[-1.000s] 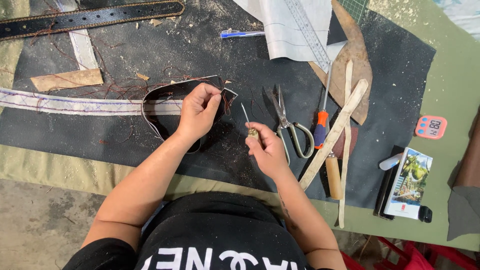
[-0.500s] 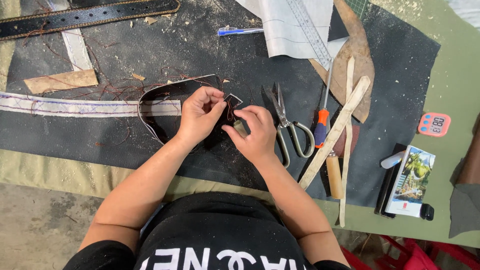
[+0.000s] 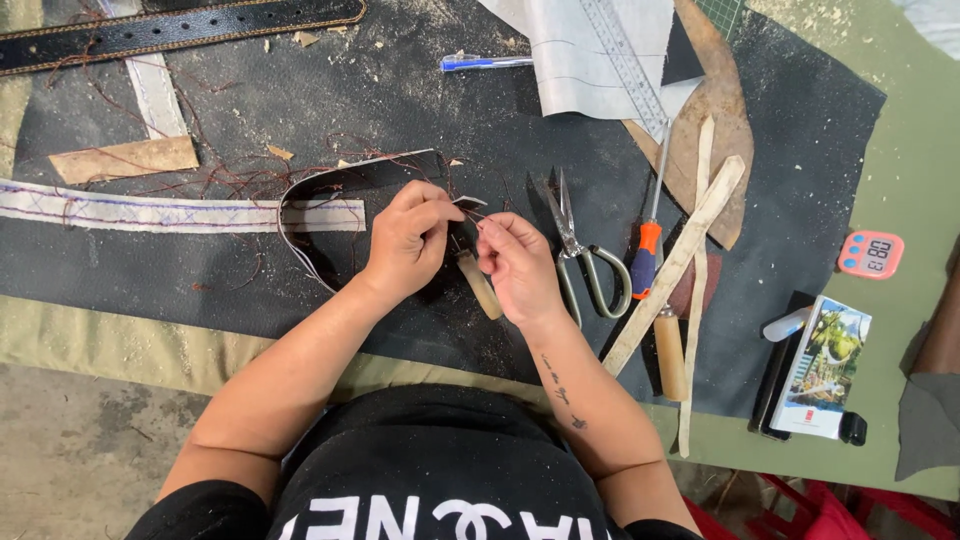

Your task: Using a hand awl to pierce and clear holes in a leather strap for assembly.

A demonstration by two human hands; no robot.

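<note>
My left hand [image 3: 408, 240] pinches the end of a curled black leather strap [image 3: 330, 185] that loops up off the dark work mat [image 3: 250, 290]. Close beside it, my right hand [image 3: 517, 268] holds a small wooden-handled awl [image 3: 480, 284], handle pointing down toward me, and its fingertips pinch a thin reddish thread at the strap's end. Both hands meet over the middle of the mat. Loose reddish threads lie around the strap.
Scissors [image 3: 580, 255] and an orange-handled screwdriver [image 3: 648, 240] lie right of my right hand, with pale wooden sticks [image 3: 680, 260]. A metal ruler [image 3: 625, 60], paper, blue pen [image 3: 485, 62], black stitched belt [image 3: 180, 28], pink timer [image 3: 870, 254] and small booklet [image 3: 820, 365] surround them.
My right hand came from lower right on the mat up to the strap's end beside my left hand, bringing the awl, and now pinches the thread there.
</note>
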